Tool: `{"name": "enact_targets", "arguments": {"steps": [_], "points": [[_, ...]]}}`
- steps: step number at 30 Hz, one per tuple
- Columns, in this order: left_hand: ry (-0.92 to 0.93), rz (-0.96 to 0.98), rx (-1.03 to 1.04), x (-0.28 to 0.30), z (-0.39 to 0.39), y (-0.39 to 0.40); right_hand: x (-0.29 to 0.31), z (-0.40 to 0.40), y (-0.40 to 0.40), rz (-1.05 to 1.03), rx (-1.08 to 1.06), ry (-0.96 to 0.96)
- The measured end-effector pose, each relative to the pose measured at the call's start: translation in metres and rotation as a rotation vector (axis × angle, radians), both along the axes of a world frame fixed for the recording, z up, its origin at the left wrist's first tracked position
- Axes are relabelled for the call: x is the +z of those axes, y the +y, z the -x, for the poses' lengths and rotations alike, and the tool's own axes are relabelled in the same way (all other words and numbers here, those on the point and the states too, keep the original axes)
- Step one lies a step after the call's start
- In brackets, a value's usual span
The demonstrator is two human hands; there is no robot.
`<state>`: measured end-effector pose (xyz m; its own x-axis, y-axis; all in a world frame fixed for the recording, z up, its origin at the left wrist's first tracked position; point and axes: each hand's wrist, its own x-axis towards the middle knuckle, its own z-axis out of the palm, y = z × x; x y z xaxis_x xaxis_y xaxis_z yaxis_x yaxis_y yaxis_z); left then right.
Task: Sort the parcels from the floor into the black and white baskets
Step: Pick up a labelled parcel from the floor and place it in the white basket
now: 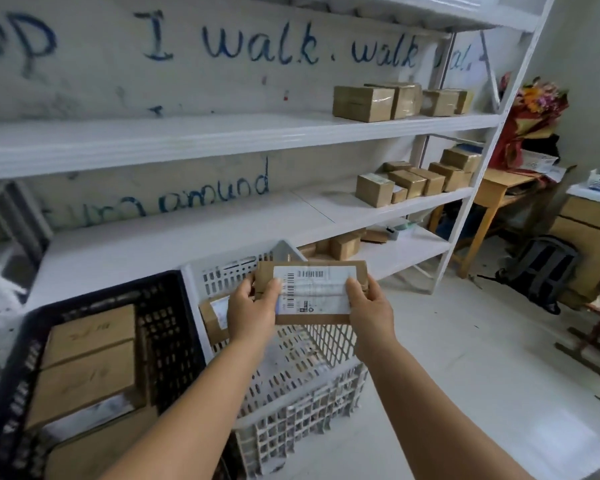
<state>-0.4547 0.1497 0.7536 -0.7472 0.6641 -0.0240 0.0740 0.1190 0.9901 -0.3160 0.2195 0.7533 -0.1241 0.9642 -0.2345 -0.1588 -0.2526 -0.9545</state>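
Both arms reach forward, left hand (252,308) and right hand (369,306) gripping with thumbs on top.

- The parcel (312,292) was brown cardboard with a white label printed in black barcodes.
- The black basket (160,327) had a grid of slotted holes; the boxes inside it were plain brown.
- The white basket (302,403) showed the same perforated lattice, with a brown box bearing a white label in it.
- The shelving (187,140) was white, with tan cartons.
- The wall (222,81) was off-white, scrawled with blue handwriting.
- The backpack (541,268) was dark grey and black.
- The bouquet (534,109) was red, orange and yellow.
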Motion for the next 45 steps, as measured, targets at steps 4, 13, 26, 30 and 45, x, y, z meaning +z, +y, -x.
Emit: {"name": "enact_targets", "arguments": {"steps": [4, 13, 26, 30, 45], "points": [[-0.023, 0.102, 0.116, -0.019, 0.026, 0.005, -0.019, 0.033, 0.016, 0.024, 0.062, -0.097], [0.027, 0.497, 0.144, -0.076, 0.063, 0.053, -0.085, 0.095, 0.084, 0.131, 0.186, -0.370], [0.223, 0.897, 0.012, -0.191, 0.108, 0.120, -0.192, 0.158, 0.159, 0.278, 0.461, -0.655], [0.225, 0.973, -0.056, -0.213, 0.121, 0.129, -0.219, 0.180, 0.172, 0.314, 0.532, -0.674], [0.341, 1.121, -0.054, -0.245, 0.162, 0.143, -0.254, 0.250, 0.187, 0.312, 0.624, -0.690]]}}
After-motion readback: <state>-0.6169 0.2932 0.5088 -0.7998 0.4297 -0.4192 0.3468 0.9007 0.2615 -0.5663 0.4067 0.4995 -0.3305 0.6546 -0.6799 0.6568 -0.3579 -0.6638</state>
